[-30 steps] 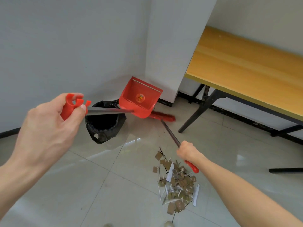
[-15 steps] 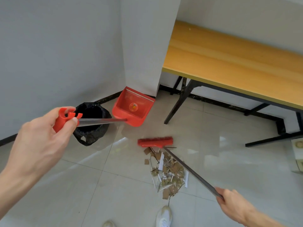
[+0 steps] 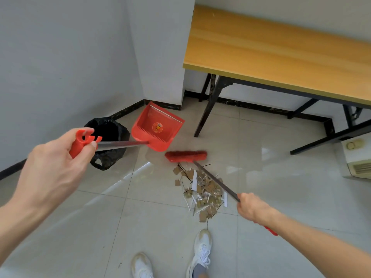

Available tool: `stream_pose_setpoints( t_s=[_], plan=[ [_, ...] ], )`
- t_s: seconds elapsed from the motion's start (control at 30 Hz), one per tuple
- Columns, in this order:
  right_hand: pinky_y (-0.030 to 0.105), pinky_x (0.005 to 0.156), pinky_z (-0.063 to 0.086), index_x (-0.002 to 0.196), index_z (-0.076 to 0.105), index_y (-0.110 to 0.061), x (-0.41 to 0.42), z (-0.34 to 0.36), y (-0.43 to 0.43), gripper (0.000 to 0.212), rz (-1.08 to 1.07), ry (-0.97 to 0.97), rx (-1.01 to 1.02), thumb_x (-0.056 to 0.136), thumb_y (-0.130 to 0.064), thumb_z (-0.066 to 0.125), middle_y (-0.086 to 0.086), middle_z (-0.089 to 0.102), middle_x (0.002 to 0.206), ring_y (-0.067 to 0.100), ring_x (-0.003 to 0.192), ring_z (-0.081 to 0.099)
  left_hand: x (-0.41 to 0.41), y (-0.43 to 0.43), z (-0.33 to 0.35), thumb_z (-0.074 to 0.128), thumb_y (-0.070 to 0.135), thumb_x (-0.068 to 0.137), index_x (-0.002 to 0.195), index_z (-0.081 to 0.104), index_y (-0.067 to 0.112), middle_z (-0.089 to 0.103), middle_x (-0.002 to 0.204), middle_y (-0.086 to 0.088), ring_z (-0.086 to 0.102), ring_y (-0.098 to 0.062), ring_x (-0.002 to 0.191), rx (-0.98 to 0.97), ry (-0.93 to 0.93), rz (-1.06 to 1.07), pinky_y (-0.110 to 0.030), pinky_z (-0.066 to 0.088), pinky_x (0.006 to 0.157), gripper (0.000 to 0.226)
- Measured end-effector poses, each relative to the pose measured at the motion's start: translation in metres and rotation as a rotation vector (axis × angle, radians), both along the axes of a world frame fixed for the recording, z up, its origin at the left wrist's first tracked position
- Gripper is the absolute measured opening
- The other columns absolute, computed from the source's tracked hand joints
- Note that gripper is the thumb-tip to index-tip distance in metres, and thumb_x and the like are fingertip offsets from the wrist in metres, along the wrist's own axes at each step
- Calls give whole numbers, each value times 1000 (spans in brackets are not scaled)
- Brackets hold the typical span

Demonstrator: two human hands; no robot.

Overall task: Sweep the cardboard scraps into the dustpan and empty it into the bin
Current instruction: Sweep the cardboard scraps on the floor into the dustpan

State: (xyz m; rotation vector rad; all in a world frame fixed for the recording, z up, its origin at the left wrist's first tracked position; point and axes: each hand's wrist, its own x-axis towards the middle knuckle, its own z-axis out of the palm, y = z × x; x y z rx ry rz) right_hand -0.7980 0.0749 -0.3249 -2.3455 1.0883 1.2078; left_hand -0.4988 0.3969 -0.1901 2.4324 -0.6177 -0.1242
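My left hand (image 3: 52,169) grips the red handle end of a long-handled red dustpan (image 3: 157,129), whose empty pan hangs above the floor near the wall corner. Just left of the pan stands a small bin lined with a black bag (image 3: 107,141). My right hand (image 3: 251,207) holds the dark shaft of a red broom (image 3: 186,156); its head rests on the tiles at the far end of a pile of cardboard scraps (image 3: 200,189) mixed with white paper strips and thin dark sticks. The shaft crosses over the pile.
A yellow-topped table (image 3: 281,49) on black legs stands at the right, one leg reaching the floor near the broom head. A white pillar juts out behind the dustpan. A beige box (image 3: 357,159) sits at the right edge. My two white shoes (image 3: 201,249) are below the pile.
The broom head swung from beside the dustpan down to the far edge of the scrap pile. My right hand slid back along the shaft. My view shifted right and downward.
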Motion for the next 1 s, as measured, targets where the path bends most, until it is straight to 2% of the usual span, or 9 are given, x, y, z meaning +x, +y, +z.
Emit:
stream_pose_setpoints(
  t_s=[0.13, 0.2, 0.33, 0.43, 0.53, 0.63, 0.8, 0.93, 1.0],
  plan=[
    [33, 68, 48, 99, 42, -23, -70, 14, 22, 7, 9, 8, 9, 96, -22, 35, 1, 52, 86, 26, 73, 51, -7, 13, -1, 53, 49, 93, 98, 51, 63, 76, 85, 3, 64, -21, 76, 21, 31, -27, -50, 56, 76, 15],
    [30, 64, 43, 98, 43, -24, -98, 24, 34, 7, -22, -26, 8, 97, -24, 36, -2, 52, 81, 25, 71, 51, -9, 21, -2, 47, 57, 89, 99, 51, 63, 76, 83, 3, 69, -29, 80, 43, 41, -44, -51, 57, 77, 12],
    [30, 52, 46, 100, 48, -29, -132, 43, 52, 12, -144, -70, 19, 99, -25, 37, -8, 48, 68, 9, 45, 44, -13, 42, -6, 44, 61, 88, 101, 54, 59, 75, 79, 0, 68, -35, 75, 120, 19, -118, -51, 57, 71, 17],
    [26, 33, 44, 106, 54, -30, -145, 46, 62, 21, -334, -160, 31, 98, -22, 37, 0, 52, 63, 15, 31, 44, -9, 62, -18, 43, 67, 88, 106, 51, 63, 76, 83, -2, 70, -34, 80, 149, 25, -138, -55, 58, 76, 20],
    [24, 32, 42, 112, 60, -23, -148, 44, 62, 26, -528, -225, 25, 99, -18, 38, 6, 50, 57, 18, 29, 44, -10, 75, -27, 42, 68, 86, 104, 47, 71, 75, 80, -6, 71, -36, 77, 210, -12, -172, -56, 58, 77, 18],
    [26, 36, 43, 106, 63, -10, -148, 37, 60, 26, -718, -253, 31, 97, -14, 39, 9, 50, 52, 22, 31, 46, -19, 78, -30, 42, 62, 85, 96, 45, 72, 70, 66, -2, 66, -31, 62, 298, -61, -239, -48, 58, 66, 15],
    [19, 33, 37, 102, 61, 2, -153, 24, 53, 29, -892, -160, 38, 92, -5, 35, 10, 51, 39, 20, 26, 43, -30, 77, -45, 63, 40, 91, 108, 59, 39, 62, 54, -4, 61, -33, 51, 403, -100, -343, -41, 55, 55, 17],
    [21, 37, 35, 72, 55, 6, -157, 17, 73, 27, -933, -106, 89, 88, -3, 35, 14, 49, 42, 20, 27, 40, -33, 77, -59, 54, 49, 90, 115, 60, 39, 65, 60, -4, 63, -34, 55, 521, -80, -448, -39, 54, 54, 27],
    [20, 37, 34, 78, 55, 9, -156, 15, 88, 25, -974, -128, 125, 87, -1, 34, 14, 48, 42, 19, 27, 39, -33, 74, -64, 55, 49, 91, 118, 62, 38, 69, 66, -6, 66, -35, 61, 599, -72, -492, -40, 54, 57, 30]
  ],
)
